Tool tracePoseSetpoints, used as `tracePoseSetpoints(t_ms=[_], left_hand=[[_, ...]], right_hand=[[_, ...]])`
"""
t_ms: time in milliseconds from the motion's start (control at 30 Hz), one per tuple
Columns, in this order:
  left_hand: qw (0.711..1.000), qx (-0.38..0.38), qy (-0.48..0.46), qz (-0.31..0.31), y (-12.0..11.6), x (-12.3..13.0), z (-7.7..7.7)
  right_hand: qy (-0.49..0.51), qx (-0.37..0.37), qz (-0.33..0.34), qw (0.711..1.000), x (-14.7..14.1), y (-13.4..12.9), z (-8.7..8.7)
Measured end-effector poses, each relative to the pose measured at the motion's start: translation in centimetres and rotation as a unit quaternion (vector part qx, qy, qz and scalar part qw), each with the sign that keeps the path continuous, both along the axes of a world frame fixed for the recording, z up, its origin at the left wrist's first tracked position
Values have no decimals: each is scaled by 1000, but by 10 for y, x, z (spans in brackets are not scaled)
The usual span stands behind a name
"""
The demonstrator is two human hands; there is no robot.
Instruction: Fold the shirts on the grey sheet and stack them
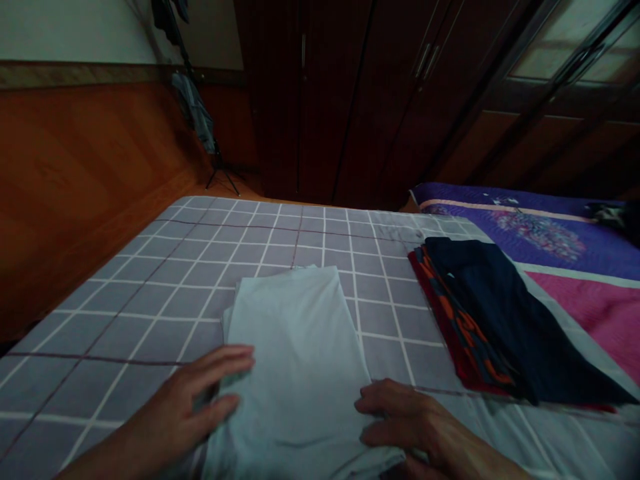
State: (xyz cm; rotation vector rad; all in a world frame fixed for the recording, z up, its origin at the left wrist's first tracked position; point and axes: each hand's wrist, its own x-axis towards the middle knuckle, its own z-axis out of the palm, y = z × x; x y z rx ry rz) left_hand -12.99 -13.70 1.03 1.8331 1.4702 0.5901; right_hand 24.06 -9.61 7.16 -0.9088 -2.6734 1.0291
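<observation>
A light grey-blue cloth (pixel 295 347), folded into a long shape, lies on the checked bedsheet (pixel 165 280) in front of me. My left hand (pixel 205 393) is at its left edge, thumb and fingers apart, the fingertips touching the fabric. At the right edge is my right hand (pixel 410 420), its fingers bent toward the cloth and its fingertips against the side. The lower part of the right hand is dim, and what its lower fingers touch is hard to make out. The cloth's near end is bunched and runs toward the frame's bottom.
On the bed's right side lies a stack of folded dark blue, orange-patterned and red clothes (pixel 490 313). Beyond it is a purple and pink bedspread (pixel 530 227). A dark wardrobe (pixel 340 100) and a clothes stand (pixel 220 163) are behind the bed.
</observation>
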Motion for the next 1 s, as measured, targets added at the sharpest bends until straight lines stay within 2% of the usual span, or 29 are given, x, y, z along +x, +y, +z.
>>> tracePoseSetpoints(t_ms=[67, 100, 167, 300, 367, 433, 500, 567, 633, 700, 900, 1000], left_hand=[[993, 22, 22, 113, 15, -10, -2], [989, 28, 31, 145, 24, -14, -2], [984, 27, 53, 168, 39, -17, -1], [983, 17, 82, 165, 57, -13, 0], [983, 6, 98, 157, 62, -11, -2], [982, 7, 128, 139, 69, -9, -3], [977, 37, 173, 118, 81, -9, -3], [965, 75, 233, 96, 97, -6, -2], [950, 100, 286, 75, 112, 1, 0], [943, 103, 311, 56, 124, 12, 4], [946, 53, 318, 22, 142, 41, 15], [952, 57, 300, 7, 147, 47, 14]], right_hand=[[-16, 23, -12, 1000, 6, -6, -6], [-25, 31, -21, 999, 9, -10, -8], [-28, 39, -53, 997, 14, -19, -15], [24, 26, -136, 990, 23, -41, -36], [47, 3, -202, 978, 22, -51, -46], [78, -69, -287, 952, 17, -59, -54], [112, -161, -366, 910, 8, -63, -60], [143, -212, -414, 874, -2, -64, -65], [172, -229, -434, 854, -11, -62, -68], [183, -240, -430, 851, -19, -58, -70], [100, -222, -400, 884, -27, -49, -62], [107, -233, -393, 883, -28, -49, -60]])
